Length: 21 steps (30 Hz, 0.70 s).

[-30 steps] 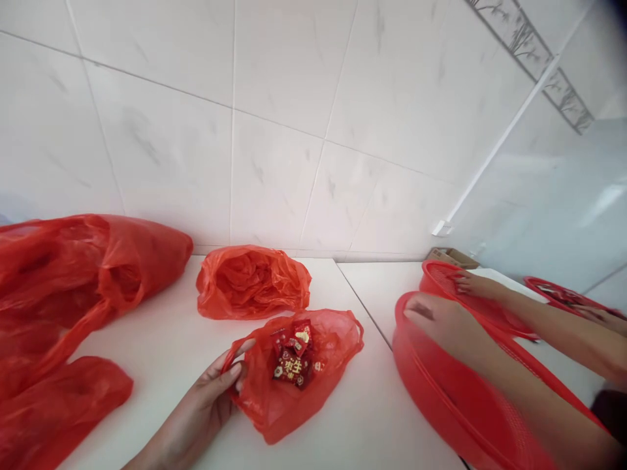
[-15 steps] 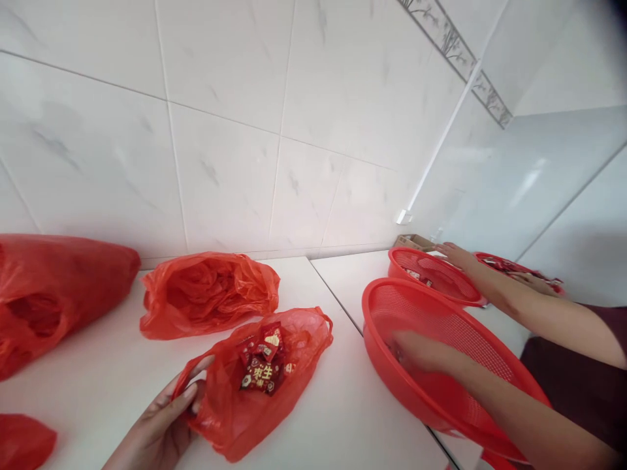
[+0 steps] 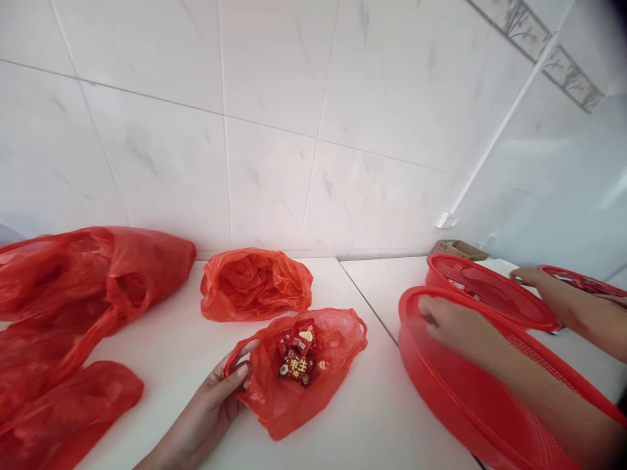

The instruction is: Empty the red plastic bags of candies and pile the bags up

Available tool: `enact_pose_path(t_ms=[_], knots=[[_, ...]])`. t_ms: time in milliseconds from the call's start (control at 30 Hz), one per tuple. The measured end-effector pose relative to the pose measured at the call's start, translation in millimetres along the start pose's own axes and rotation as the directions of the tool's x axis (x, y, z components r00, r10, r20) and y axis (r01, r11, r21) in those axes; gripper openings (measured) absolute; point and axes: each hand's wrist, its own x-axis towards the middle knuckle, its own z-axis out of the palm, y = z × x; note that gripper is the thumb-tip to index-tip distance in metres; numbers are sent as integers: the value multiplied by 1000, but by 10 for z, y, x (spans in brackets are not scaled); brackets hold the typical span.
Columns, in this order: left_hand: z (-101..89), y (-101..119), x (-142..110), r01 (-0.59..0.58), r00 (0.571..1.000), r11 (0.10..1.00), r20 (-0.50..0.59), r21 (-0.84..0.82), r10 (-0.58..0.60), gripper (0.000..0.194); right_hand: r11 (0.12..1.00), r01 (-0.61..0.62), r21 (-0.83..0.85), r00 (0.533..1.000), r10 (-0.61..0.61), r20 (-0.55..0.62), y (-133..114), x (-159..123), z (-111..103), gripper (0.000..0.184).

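Note:
My left hand point(image 3: 220, 398) grips the left edge of a red plastic bag point(image 3: 294, 414), thumb outside, and holds its mouth open. Several shiny dark-red snack packets point(image 3: 300, 362) with yellow print lie inside this bag. To the right, my right hand point(image 3: 448, 320) is over the near left part of a large red plastic basket point(image 3: 426, 375), close to its rim. Its fingers are curled together, somewhat blurred, and whatever they hold is hidden. The part of the basket's inside that I can see is bare red plastic.
Behind the held bag sits another crumpled red bag point(image 3: 257, 284). Larger filled-looking red bags point(image 3: 147, 267) lie at the left. At the right, another person's hand point(image 3: 531, 277) is over a second red basket point(image 3: 494, 287). A cardboard box point(image 3: 460, 249) stands by the wall.
My right hand has risen from inside the large basket to near its rim. My left hand keeps its grip on the bag. The view has turned left, showing more of the left bags.

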Motion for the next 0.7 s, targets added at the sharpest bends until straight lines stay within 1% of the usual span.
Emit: enact_pose_path(t_ms=[33,100,133,167,200,233,300,333,367,400,433,467,500,533,567,600,633,667,700], knots=[[9,3,-6,0,1000,1000,15,-4,0,52,999,28,17,999,-27,-32,-85,16,-104,13],[28,16,-19,2,999,1000,42,-15,-1,51,990,95,108,982,-76,-171,-340,-6,-261,5],[33,23,-23,3,998,1000,57,-16,-2,51,975,144,172,964,-99,-246,-503,-39,-295,7],[33,30,-26,3,997,1000,76,-15,-2,51,950,204,236,950,-133,-284,-677,-78,-294,10],[29,35,-28,1,995,1000,96,-9,0,52,919,267,290,940,-183,-287,-853,-117,-259,11],[21,38,-28,-1,993,1000,116,1,1,54,888,325,324,934,-248,-257,-1021,-151,-197,11],[0,41,-27,-5,989,1000,148,19,2,56,833,418,363,908,-397,-136,-1295,-187,-26,11],[-9,41,-27,-9,988,1000,156,25,5,56,809,448,381,887,-455,-77,-1389,-187,64,17],[-16,41,-28,-15,987,999,160,29,10,57,791,458,406,872,-488,-34,-1452,-176,148,29],[-20,42,-29,-21,986,999,164,32,16,58,780,449,436,871,-492,-16,-1483,-156,223,39],[-20,44,-30,-26,985,999,169,34,19,59,779,417,468,889,-458,-30,-1487,-131,290,46],[-19,46,-30,-30,984,999,174,35,23,60,786,368,497,919,-388,-69,-1469,-106,351,46],[-16,48,-31,-32,984,999,177,36,25,61,795,311,520,949,-289,-126,-1436,-83,411,43],[-14,50,-31,-30,984,999,179,36,23,62,805,252,536,966,-173,-195,-1395,-66,474,41],[-14,49,-31,-28,984,999,179,33,22,61,813,196,548,964,-58,-259,-1351,-58,543,41],[-15,47,-31,-24,983,999,180,28,19,61,819,140,556,952,43,-304,-1309,-58,618,45],[-20,41,-31,-21,983,1000,183,18,17,60,822,86,562,941,119,-318,-1270,-66,697,50],[-26,33,-31,-17,982,1000,186,9,16,60,823,32,568,937,172,-303,-1236,-80,776,57],[-34,23,-29,-14,981,1000,192,2,14,60,820,-20,572,942,206,-263,-1206,-95,848,61]])
